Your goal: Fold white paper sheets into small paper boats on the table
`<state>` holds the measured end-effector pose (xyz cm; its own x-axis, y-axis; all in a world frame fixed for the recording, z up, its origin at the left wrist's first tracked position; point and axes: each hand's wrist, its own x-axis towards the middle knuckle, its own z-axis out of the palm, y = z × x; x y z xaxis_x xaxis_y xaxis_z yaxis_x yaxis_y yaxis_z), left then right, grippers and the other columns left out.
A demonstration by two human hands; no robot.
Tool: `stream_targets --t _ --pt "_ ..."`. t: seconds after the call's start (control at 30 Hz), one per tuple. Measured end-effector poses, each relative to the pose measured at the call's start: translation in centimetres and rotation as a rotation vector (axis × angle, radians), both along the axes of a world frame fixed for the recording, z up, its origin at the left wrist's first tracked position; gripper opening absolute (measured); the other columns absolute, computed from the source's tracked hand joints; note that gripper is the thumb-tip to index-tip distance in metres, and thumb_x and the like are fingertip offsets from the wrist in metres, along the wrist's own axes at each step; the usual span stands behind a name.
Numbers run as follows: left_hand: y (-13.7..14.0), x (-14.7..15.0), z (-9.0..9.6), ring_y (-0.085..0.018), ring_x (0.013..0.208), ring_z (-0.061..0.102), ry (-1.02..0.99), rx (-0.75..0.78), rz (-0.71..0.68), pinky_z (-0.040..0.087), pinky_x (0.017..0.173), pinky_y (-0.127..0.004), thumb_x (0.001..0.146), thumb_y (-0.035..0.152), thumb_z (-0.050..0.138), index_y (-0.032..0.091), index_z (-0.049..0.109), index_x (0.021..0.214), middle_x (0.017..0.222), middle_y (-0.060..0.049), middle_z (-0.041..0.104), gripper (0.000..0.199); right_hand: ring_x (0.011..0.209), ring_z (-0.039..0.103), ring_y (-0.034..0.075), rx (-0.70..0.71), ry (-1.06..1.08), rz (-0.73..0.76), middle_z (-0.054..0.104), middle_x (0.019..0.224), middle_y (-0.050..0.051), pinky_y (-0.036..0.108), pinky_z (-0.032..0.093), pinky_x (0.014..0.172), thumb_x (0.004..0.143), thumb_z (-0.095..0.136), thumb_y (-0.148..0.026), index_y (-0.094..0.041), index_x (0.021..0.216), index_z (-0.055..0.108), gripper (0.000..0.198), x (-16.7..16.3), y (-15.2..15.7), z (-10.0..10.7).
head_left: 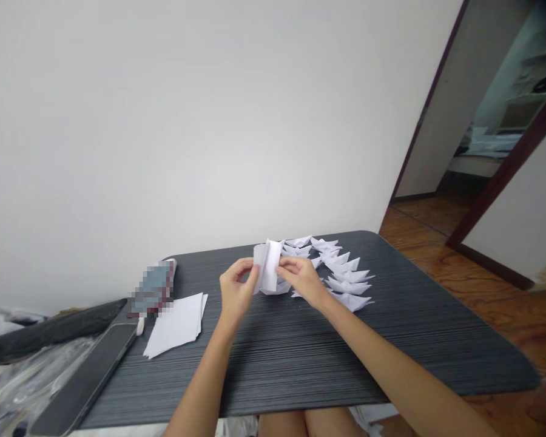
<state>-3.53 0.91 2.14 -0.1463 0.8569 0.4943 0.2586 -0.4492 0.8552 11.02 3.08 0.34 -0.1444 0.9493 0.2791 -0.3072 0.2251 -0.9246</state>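
A folded sheet of white paper (269, 267) is held up above the dark table, with a crease running down its middle. My left hand (238, 284) pinches its left edge between thumb and fingers. On the other edge my right hand (301, 278) has a pinch grip too. Behind and to the right of my hands stand several white folded paper boats (349, 276) in loose rows. Some of the boats are partly hidden by the held paper and my right hand.
The dark wood-grain table (291, 352) has rounded corners and meets a white wall (209, 121). A stack of white paper sheets (177, 325) lies on the left. Near it are a blurred-out item (152, 288) and a long dark flat object (88, 376) at the table's left edge.
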Motion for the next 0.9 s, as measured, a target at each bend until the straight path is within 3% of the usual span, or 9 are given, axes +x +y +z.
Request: stream_targets --t 0.07,0.13,0.27,0.37,0.47,0.57,0.67,0.77,0.9 --pt "0.1 -1.1 0.4 -0.020 0.084 0.057 -0.179 -0.058 -0.045 0.046 0.071 -0.029 0.067 0.037 0.056 0.013 0.062 0.070 0.096 -0.008 0.062 0.025 0.060 0.056 0.011 -0.070 0.100 -0.066 0.058 0.063 -0.002 0.025 0.047 0.062 0.063 0.058 -0.024 -0.016 0.064 0.054 0.009 0.2 0.3 0.0" --pt "0.2 -2.1 0.8 -0.023 0.092 0.056 -0.286 -0.139 -0.217 0.046 0.072 -0.031 0.068 0.041 0.054 0.013 0.063 0.076 0.111 -0.009 0.056 0.030 0.054 0.055 0.010 -0.153 0.189 -0.114 0.057 0.059 -0.004 0.023 0.046 0.057 0.062 0.057 -0.025 -0.017 0.065 0.050 0.011 0.5 0.6 0.1" --pt "0.4 -2.4 0.8 -0.027 0.113 0.042 -0.227 -0.188 -0.398 0.040 0.084 -0.032 0.065 0.039 0.061 0.013 0.062 0.058 0.124 -0.009 0.047 0.026 0.051 0.055 0.010 -0.206 0.163 0.038 0.057 0.057 -0.003 0.023 0.045 0.053 0.061 0.060 -0.027 -0.018 0.067 0.046 0.018 0.7 0.4 0.3" --pt "0.6 -1.9 0.1 -0.025 0.104 0.049 -0.216 -0.283 -0.365 0.043 0.076 -0.029 0.063 0.037 0.064 0.013 0.063 0.059 0.118 -0.011 0.052 0.024 0.050 0.054 0.010 -0.172 0.102 0.166 0.057 0.057 -0.003 0.021 0.043 0.051 0.063 0.062 -0.032 -0.017 0.070 0.047 0.022 0.9 0.1 0.4" --pt "0.8 -1.8 -0.4 -0.018 0.074 0.058 -0.262 -0.396 -0.340 0.043 0.060 -0.025 0.060 0.038 0.066 0.012 0.063 0.064 0.085 -0.009 0.064 0.026 0.047 0.053 0.009 -0.126 0.019 0.261 0.058 0.058 -0.002 0.019 0.038 0.046 0.064 0.063 -0.036 -0.016 0.073 0.050 0.026 1.2 0.1 0.2" --pt "1.0 -2.1 -0.6 -0.013 0.055 0.055 -0.271 -0.470 -0.317 0.040 0.051 -0.023 0.058 0.038 0.067 0.011 0.064 0.065 0.063 -0.005 0.063 0.028 0.045 0.053 0.009 -0.117 -0.028 0.246 0.059 0.057 -0.002 0.018 0.037 0.042 0.063 0.065 -0.038 -0.016 0.078 0.050 0.031 1.4 0.4 0.1" --pt "1.2 -2.7 -0.7 -0.013 0.053 0.054 -0.231 -0.430 -0.177 0.038 0.049 -0.022 0.056 0.039 0.068 0.010 0.065 0.067 0.062 -0.005 0.064 0.030 0.047 0.056 0.010 -0.184 -0.033 0.125 0.061 0.058 -0.003 0.018 0.040 0.041 0.066 0.059 -0.046 -0.019 0.082 0.047 0.034 1.4 0.4 0.5" --pt "1.4 -3.0 -0.9 -0.014 0.055 0.055 -0.140 -0.339 -0.001 0.038 0.050 -0.022 0.057 0.040 0.067 0.010 0.066 0.068 0.064 -0.006 0.065 0.032 0.048 0.060 0.013 -0.274 -0.091 0.138 0.062 0.058 0.000 0.023 0.046 0.041 0.071 0.047 -0.055 -0.018 0.078 0.047 0.037 1.3 -0.1 1.0" --pt "0.8 -3.1 -1.2 -0.017 0.059 0.057 -0.028 -0.313 0.055 0.038 0.051 -0.023 0.060 0.043 0.063 0.010 0.067 0.071 0.068 -0.007 0.067 0.035 0.042 0.059 0.014 -0.201 -0.270 0.265 0.060 0.048 -0.002 0.023 0.047 0.038 0.064 0.064 -0.035 -0.017 0.077 0.049 0.027 0.9 -0.9 0.8"
